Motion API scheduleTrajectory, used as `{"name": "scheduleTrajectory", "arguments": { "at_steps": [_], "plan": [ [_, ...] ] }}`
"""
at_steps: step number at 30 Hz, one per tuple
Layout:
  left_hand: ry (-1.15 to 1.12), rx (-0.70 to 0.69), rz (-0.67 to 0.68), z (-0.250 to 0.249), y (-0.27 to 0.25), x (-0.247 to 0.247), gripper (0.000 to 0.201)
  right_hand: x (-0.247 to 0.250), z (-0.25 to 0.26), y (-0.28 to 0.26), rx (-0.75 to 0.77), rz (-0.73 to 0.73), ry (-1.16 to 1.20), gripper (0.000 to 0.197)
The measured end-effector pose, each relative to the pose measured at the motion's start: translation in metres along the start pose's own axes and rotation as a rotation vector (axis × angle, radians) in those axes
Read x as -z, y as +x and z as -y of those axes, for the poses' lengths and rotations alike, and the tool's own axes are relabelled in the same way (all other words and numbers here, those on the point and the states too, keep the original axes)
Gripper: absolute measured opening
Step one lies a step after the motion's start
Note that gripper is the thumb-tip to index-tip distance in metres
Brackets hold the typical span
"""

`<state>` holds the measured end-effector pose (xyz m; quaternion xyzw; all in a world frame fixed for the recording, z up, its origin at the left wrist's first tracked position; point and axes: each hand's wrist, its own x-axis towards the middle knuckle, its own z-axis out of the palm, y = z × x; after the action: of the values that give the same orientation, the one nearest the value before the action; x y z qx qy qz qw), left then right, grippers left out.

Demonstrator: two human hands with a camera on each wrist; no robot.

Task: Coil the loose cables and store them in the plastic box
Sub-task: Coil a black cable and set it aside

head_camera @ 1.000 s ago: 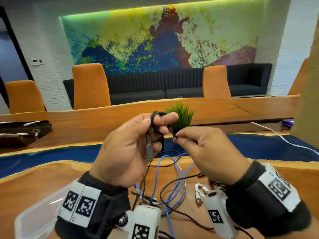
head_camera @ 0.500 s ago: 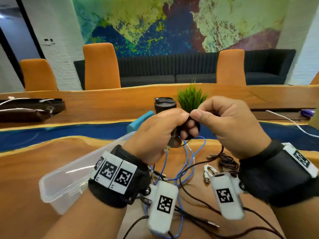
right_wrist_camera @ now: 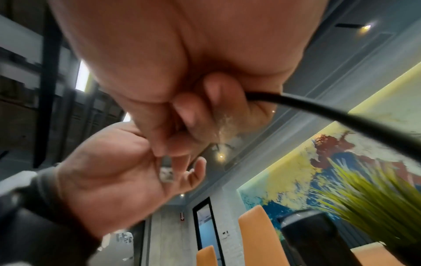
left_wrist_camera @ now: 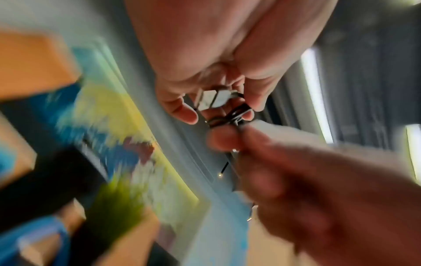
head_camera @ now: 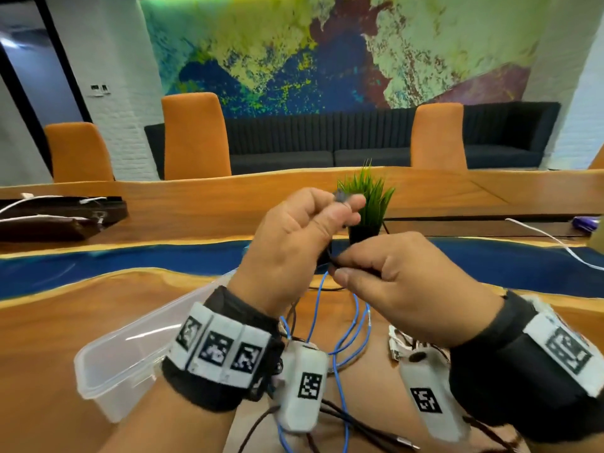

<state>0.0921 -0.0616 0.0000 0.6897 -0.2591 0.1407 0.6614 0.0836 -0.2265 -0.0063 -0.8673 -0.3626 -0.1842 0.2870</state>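
My left hand (head_camera: 313,220) is raised above the table and grips a small coil of black cable (left_wrist_camera: 230,117) with a silver plug (left_wrist_camera: 212,100) lying against its fingers. My right hand (head_camera: 359,269) sits just below and to the right and pinches the same black cable (right_wrist_camera: 318,108), which trails off past the wrist. The clear plastic box (head_camera: 124,351) stands open on the table under my left wrist. A blue cable (head_camera: 356,328), a white cable (head_camera: 397,344) and dark cables (head_camera: 359,429) lie loose on the wood between my wrists.
A small potted grass plant (head_camera: 367,204) stands just behind my hands. The wooden table (head_camera: 49,338) has a blue strip across it. Black trays with white cables (head_camera: 55,217) sit far left. A white cable (head_camera: 555,243) runs at the far right. Orange chairs stand behind.
My left hand has risen with the coil while my right hand dropped below it. The view tilted down, so the box and the table now sit nearer.
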Motion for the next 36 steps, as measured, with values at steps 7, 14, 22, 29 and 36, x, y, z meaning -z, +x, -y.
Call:
{"name": "scheduleTrajectory", "arguments": {
  "at_steps": [7, 14, 22, 29, 36],
  "plan": [
    [0.117, 0.017, 0.181, -0.003, -0.006, -0.007, 0.025, 0.033, 0.0, -0.001, 0.031, -0.375, 0.089, 0.013],
    [-0.565, 0.335, 0.117, -0.008, -0.001, 0.003, 0.016, 0.021, -0.032, 0.004, -0.147, -0.535, 0.104, 0.012],
    [0.128, -0.071, -0.045, 0.006, 0.0, 0.005, 0.012, 0.002, 0.001, 0.001, 0.028, 0.015, -0.033, 0.026],
    [0.175, 0.082, 0.22, 0.011, -0.004, -0.001, 0.02, 0.018, -0.011, 0.001, -0.065, -0.341, 0.111, 0.017],
    [-0.237, 0.262, 0.215, 0.007, -0.001, 0.009, 0.022, 0.006, -0.008, 0.003, -0.063, -0.342, 0.225, 0.022]
  ]
}}
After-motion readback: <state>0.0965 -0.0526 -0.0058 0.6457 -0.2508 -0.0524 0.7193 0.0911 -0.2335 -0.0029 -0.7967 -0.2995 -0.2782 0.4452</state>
